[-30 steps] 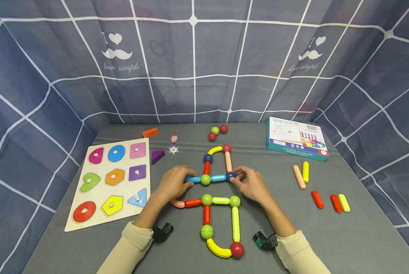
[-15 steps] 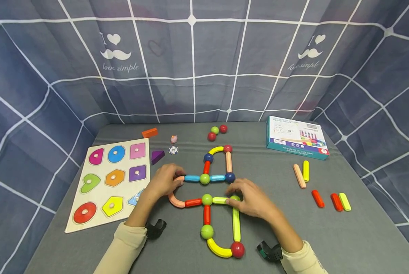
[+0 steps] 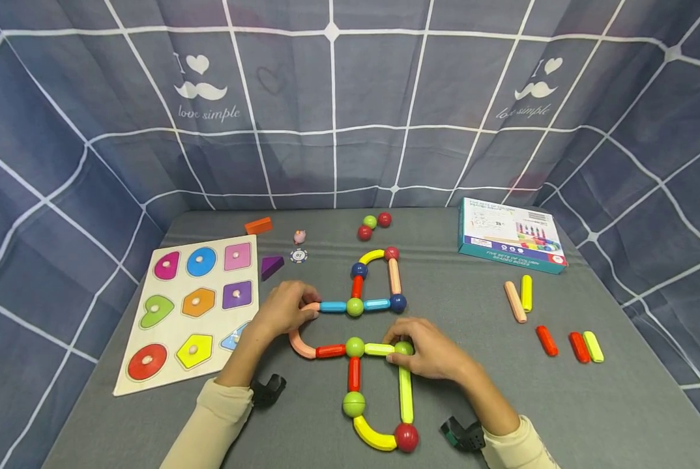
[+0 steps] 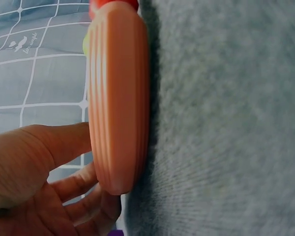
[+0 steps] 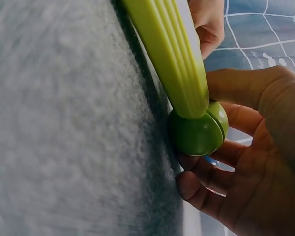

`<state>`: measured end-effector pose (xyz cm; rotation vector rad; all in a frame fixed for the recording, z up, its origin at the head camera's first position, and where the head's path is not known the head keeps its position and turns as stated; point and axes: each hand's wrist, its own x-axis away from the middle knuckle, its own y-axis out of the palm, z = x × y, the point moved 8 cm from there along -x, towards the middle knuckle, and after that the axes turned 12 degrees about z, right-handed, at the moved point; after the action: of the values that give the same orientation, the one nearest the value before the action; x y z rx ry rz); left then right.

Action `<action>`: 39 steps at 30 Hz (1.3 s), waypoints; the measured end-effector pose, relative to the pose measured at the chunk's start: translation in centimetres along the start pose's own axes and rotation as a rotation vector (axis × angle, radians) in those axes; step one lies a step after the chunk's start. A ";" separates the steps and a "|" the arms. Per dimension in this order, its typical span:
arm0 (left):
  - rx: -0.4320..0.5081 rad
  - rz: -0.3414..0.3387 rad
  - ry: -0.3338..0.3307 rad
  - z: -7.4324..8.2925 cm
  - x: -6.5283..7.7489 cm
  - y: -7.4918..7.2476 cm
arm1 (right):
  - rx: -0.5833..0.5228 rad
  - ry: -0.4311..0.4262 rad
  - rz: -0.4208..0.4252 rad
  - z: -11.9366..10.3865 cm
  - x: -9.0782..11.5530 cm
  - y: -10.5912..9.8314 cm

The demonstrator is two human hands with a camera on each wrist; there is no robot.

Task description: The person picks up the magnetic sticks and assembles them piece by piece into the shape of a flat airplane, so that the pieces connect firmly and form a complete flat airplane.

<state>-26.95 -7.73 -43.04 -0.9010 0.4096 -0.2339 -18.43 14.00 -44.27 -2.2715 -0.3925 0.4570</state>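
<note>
My left hand (image 3: 281, 309) grips the upper end of a salmon-coloured curved rod (image 3: 300, 346), beside a light blue rod (image 3: 333, 307). In the left wrist view that curved rod (image 4: 119, 93) fills the middle, with thumb and fingers around its near end. My right hand (image 3: 426, 349) holds a green ball (image 3: 404, 348) at the lower loop's upper right corner. Seen from the right wrist, this ball (image 5: 199, 135) touches a yellow-green rod (image 5: 172, 54). The lower loop also has a yellow curved rod (image 3: 375, 435) and a red ball (image 3: 406, 437). Above is a second loop with a dark blue ball (image 3: 397, 303).
A wooden shape puzzle board (image 3: 168, 374) lies at left, near a purple triangular block (image 3: 272, 267) and an orange block (image 3: 259, 226). Loose balls (image 3: 364, 232) sit at the back. Several loose rods (image 3: 547, 341) and a flat box (image 3: 511, 238) are on the right.
My left hand has gone from the light blue rod leftward to the curved rod. My right hand left the dark blue ball for the green one; the lower loop has slid slightly toward me.
</note>
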 end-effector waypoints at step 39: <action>-0.132 0.059 0.156 5.1 -1.4 2.9 | 0.377 0.437 0.386 10.6 3.5 -11.4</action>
<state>-25.84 -1.84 -42.17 -1.0017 0.6009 -0.2257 -21.51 29.61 -43.22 -1.9967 0.3332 0.1889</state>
